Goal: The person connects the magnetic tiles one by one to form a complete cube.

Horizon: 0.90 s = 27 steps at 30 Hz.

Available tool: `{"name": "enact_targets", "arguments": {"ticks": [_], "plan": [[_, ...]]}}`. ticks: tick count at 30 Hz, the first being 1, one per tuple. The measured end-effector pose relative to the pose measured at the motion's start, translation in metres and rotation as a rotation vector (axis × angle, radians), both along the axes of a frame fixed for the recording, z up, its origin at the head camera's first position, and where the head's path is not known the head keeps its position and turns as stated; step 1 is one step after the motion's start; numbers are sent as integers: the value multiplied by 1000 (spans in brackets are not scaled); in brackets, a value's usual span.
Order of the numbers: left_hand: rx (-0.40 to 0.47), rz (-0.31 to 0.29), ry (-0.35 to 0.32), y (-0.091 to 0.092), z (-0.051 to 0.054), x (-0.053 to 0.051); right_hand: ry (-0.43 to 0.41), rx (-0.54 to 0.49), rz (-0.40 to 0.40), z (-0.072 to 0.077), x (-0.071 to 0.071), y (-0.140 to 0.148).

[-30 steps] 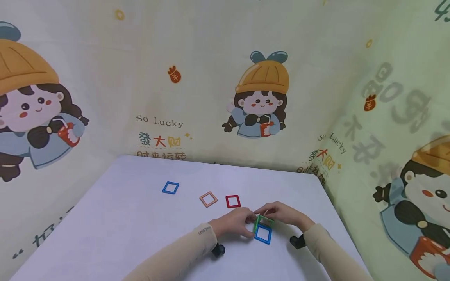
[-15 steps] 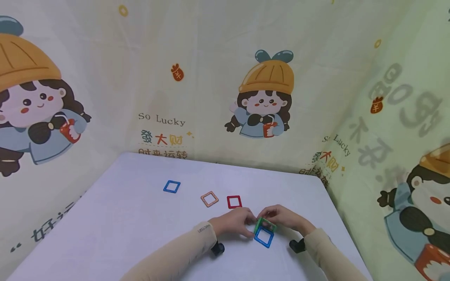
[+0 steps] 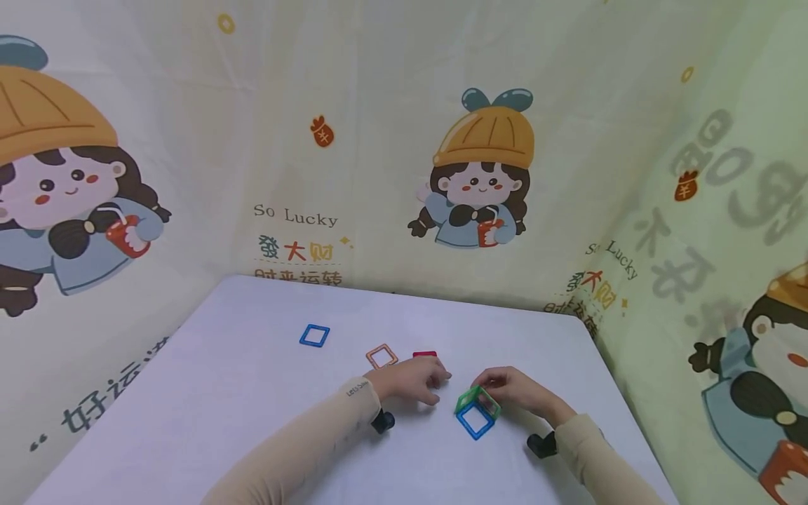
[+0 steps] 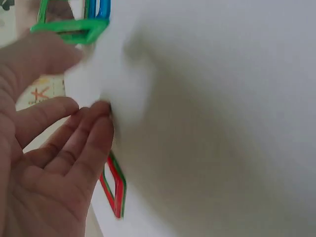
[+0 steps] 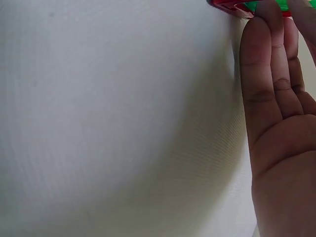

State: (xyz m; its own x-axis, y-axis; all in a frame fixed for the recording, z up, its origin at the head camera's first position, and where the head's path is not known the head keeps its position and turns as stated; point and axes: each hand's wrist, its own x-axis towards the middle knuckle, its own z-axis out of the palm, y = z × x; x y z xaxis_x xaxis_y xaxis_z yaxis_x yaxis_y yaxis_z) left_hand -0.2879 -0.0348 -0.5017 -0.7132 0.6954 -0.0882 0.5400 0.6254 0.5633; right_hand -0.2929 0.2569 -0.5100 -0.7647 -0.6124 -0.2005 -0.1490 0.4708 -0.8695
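Note:
Two upright green magnetic tiles (image 3: 468,397) meet at a corner, with a blue square magnetic tile (image 3: 466,426) joined in front. My right hand (image 3: 519,391) holds this group from behind at its right side; in the right wrist view its fingertips meet a red-and-green edge (image 5: 237,6). Apart from the group, my left hand (image 3: 407,382) hovers to its left with loosely bent fingers and nothing in them. It partly covers a red square tile (image 3: 425,353). The left wrist view shows the green tile (image 4: 74,29) beyond the thumb and the red tile (image 4: 118,192) below the fingers.
On the white table (image 3: 252,407), an orange square tile (image 3: 375,350) lies just beyond the left wrist. Another blue square tile (image 3: 311,345) lies farther left. Printed cloth (image 3: 366,175) hangs around the table's back and sides.
My left hand has let go of the tile group and moved left and away toward the red tile. The group has turned slightly, while my right hand stays at it.

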Motion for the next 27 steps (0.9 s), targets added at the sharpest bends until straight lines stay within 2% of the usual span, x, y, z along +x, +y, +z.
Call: {"name": "enact_targets", "arguments": {"ticks": [4,9,12,17,20,27], "plan": [[-52,27,94,-7,2,-15,-13,-31,-27,-3,0,0],[-54,84,130,-11,3,-23,-24,-33,-61,-4,-1,0],[-65,136,161,-12,0,-27,-19,-21,-77,-4,-2,-1],[-134,207,246,-14,-9,-36,-22,-29,-78,-7,-4,-1],[-156,225,259,-15,-11,-39,-26,-47,-71,-10,-5,-2],[-174,224,199,-13,-9,-42,-80,-132,-71,-17,-5,-8]]}}
